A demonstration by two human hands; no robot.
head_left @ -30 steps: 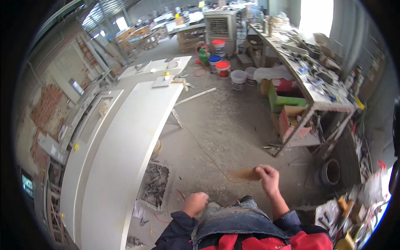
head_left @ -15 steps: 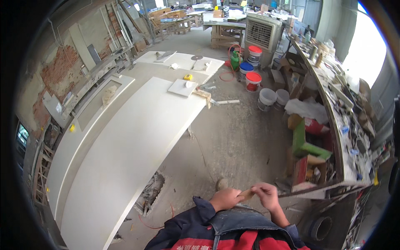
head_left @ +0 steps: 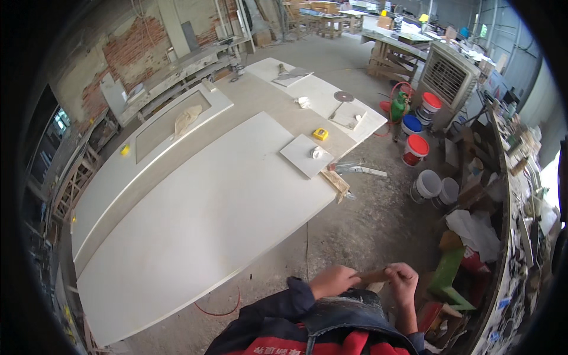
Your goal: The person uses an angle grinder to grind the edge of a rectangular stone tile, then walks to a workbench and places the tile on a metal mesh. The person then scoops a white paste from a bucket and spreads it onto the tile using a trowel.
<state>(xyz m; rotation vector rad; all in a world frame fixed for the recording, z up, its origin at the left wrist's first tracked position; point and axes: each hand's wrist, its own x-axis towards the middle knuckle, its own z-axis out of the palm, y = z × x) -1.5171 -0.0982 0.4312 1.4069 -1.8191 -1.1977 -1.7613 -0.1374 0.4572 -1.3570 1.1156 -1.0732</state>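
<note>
My left hand (head_left: pixel 333 281) is closed on one end of a short, flat brown strip (head_left: pixel 373 277) in front of my body. The fingers of my right hand (head_left: pixel 403 280) pinch its other end. What the strip is made of is too blurred to tell. Ahead and to the left lies a large white panel (head_left: pixel 195 207), apart from both hands. On its far right corner rest a square white tile-like board (head_left: pixel 299 155) and a crumpled white piece (head_left: pixel 318 152). Beyond these sits a yellow tape measure (head_left: pixel 320 134).
A second white panel (head_left: pixel 112 183) with a rectangular recess lies along the far left. Buckets (head_left: pixel 416 148), a green gas bottle (head_left: pixel 400 105) and an air cooler (head_left: pixel 448 74) stand right of the panels. A cluttered bench (head_left: pixel 515 201) runs down the right side; a red hose (head_left: pixel 222 312) crosses the floor.
My view has turned left, so panels and buckets appear shifted right. Both hands still hold the brown strip, now slightly further right in the picture.
</note>
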